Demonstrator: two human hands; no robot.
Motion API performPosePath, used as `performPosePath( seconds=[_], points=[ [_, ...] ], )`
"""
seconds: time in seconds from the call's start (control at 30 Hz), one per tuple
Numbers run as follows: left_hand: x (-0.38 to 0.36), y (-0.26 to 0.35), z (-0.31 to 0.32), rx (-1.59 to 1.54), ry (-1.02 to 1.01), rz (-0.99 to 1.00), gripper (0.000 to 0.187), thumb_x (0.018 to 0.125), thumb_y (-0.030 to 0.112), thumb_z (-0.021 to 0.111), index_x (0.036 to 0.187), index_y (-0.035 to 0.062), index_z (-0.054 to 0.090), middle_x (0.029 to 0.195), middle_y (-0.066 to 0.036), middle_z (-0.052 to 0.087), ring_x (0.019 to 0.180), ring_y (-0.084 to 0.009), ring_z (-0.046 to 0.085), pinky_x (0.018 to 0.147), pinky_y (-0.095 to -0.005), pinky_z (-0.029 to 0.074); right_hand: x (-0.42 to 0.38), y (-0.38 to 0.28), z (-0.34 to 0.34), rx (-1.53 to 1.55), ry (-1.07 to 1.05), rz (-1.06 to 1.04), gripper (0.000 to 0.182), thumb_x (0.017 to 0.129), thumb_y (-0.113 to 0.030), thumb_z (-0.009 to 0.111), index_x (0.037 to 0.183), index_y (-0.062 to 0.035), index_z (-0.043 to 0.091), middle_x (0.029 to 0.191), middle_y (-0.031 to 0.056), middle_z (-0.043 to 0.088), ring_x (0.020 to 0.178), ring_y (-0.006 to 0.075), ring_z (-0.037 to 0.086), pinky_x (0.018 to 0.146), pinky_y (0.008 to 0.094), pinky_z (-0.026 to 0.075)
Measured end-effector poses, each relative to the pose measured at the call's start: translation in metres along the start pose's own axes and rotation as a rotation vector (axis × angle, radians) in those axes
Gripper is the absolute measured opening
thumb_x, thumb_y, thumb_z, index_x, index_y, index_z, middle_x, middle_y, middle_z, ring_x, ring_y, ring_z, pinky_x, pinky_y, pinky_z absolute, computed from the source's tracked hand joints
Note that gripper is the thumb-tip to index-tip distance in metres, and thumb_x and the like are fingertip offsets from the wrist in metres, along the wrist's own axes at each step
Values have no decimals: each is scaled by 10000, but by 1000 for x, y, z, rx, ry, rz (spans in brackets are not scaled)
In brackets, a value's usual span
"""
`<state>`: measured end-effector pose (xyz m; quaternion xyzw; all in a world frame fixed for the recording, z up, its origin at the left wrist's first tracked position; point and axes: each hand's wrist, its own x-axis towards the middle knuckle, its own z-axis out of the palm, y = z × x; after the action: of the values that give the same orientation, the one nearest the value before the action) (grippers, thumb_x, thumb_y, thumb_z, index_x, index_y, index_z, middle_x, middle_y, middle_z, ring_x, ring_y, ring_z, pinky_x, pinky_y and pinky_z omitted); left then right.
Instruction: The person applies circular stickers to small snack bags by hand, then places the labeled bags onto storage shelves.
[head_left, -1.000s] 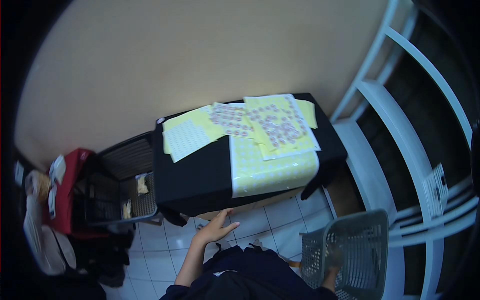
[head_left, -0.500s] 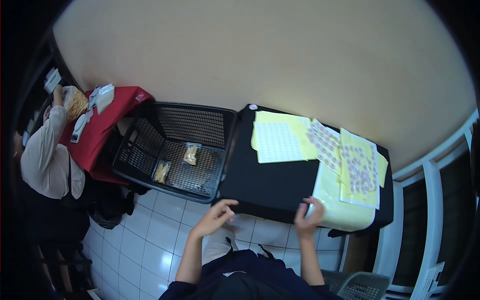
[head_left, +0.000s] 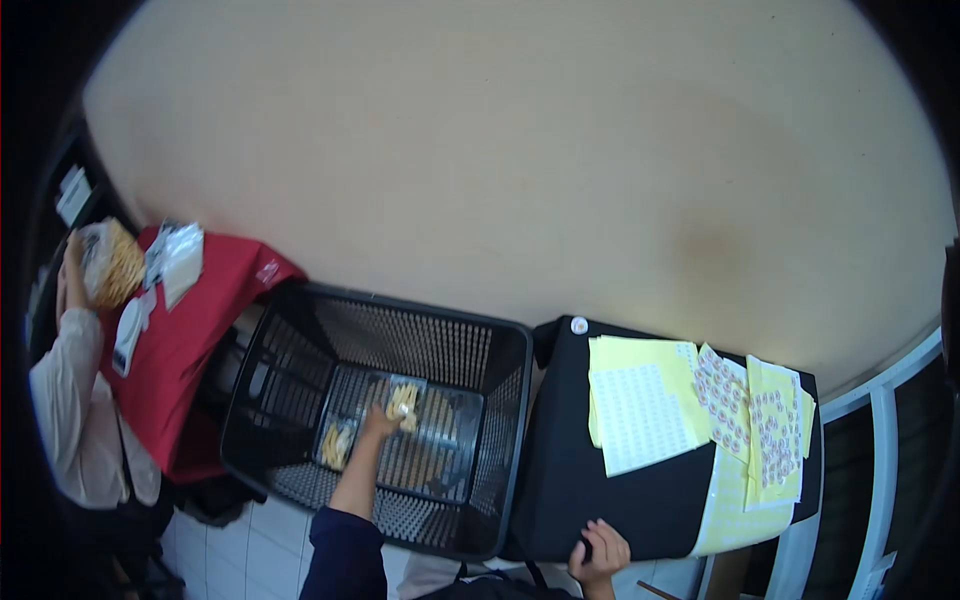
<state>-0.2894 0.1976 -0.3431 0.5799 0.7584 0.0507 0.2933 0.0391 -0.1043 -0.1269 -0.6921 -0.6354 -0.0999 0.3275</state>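
My left hand reaches down inside the black basket, its fingers at a clear bag of light-coloured snack sticks. Whether the fingers have closed on that bag is too small to tell. A second snack bag lies to the left on the basket floor. My right hand is at the front edge of the black-covered table, fingers curled and apart, with nothing seen in it. Beyond it lie a white label sheet on yellow sheets and sheets of round stickers.
At the left, a co-worker's hand touches a large snack bag beside a red-covered table. Clear packets and a white device lie on the red cloth. A round sticker is at the black table's back corner.
My left hand has moved from the front of the table into the basket, onto the snack bag. My right hand is lower, away from the yellow sheet. The view has shifted.
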Motion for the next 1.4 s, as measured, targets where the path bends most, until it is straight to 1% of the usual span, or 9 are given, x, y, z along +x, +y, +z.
performPosePath(
  seconds=[0.2, 0.37, 0.73, 0.77, 0.9, 1.07, 1.1, 1.17, 1.4],
  points=[
    [21, 29, 46, 94, -39, -151, 955, 581, 447, 707, 1250, -14, 204, 1245, -182, 310, 1172, -295, 311, 964, -355, 304, 18, -16, -5, -41, 123, 31, 215, 669, -172, 503, 773, -12, 603, 807, 138, 589, 766, 300, 576, 693, 380, 451],
    [35, 11, 91, 68, 33, -165, 911, 635, 238, 705, 1265, 3, 89, 1279, -172, 165, 1194, -328, 181, 989, -369, 253, 21, -19, -4, -80, 118, 44, 253, 667, -202, 499, 772, 4, 603, 800, 156, 581, 741, 310, 570, 687, 384, 449],
    [-37, 62, 38, -662, -1, 372, 575, 654, 23, 548, 1175, -10, 307, 1080, -195, 454, 1015, -303, 452, 899, -355, 348, 35, -29, -24, 49, -109, 358, 244, 657, -161, 622, 863, -40, 574, 930, 109, 554, 881, 280, 533, 795, 398, 400],
    [-44, 76, 32, -819, 3, 377, 557, 661, 25, 542, 1169, -12, 317, 1084, -174, 467, 1008, -275, 465, 892, -337, 359, 47, -29, -22, 59, -12, 327, 75, 640, -61, 546, 704, -37, 577, 738, 102, 559, 676, 258, 550, 633, 329, 418],
    [-122, 148, -30, -1058, 0, 457, 540, 669, 36, 529, 1168, -19, 331, 1104, -130, 472, 993, -229, 489, 856, -298, 390, 66, -12, -13, 311, 157, 194, 110, 645, 28, 539, 742, -7, 577, 721, 99, 554, 656, 244, 537, 634, 319, 418],
    [-218, 208, -78, -1279, -669, 637, 662, 614, 103, 526, 1212, -44, 282, 1108, -165, 477, 990, -279, 519, 842, -396, 446, 139, -13, -33, 597, 161, 174, 295, 688, -35, 582, 971, 10, 510, 908, 146, 536, 839, 283, 528, 764, 332, 403],
    [-245, 226, -89, -1320, -725, 629, 549, 631, 54, 531, 1155, -28, 388, 1045, -91, 518, 963, -181, 518, 842, -266, 410, 150, -11, -41, 686, 149, 212, 341, 701, -56, 591, 1018, 16, 486, 962, 152, 528, 885, 280, 523, 801, 326, 392],
    [-283, 247, -97, -1171, -867, 645, 595, 630, 66, 563, 1183, -27, 363, 1083, -93, 497, 1006, -167, 487, 880, -265, 375, 160, 2, -52, 1078, -23, 336, 371, 761, -108, 547, 1093, 13, 432, 1090, 147, 478, 1017, 205, 459, 835, 307, 374],
    [-376, 324, -87, -1010, -799, 1013, 756, 696, 176, 642, 1278, -14, 197, 1246, -131, 326, 1161, -210, 322, 976, -326, 250, 141, 56, -132, 1447, -71, 419, 159, 829, -95, 504, 943, 12, 535, 865, 60, 589, 800, 94, 542, 727, 226, 424]
  ],
)
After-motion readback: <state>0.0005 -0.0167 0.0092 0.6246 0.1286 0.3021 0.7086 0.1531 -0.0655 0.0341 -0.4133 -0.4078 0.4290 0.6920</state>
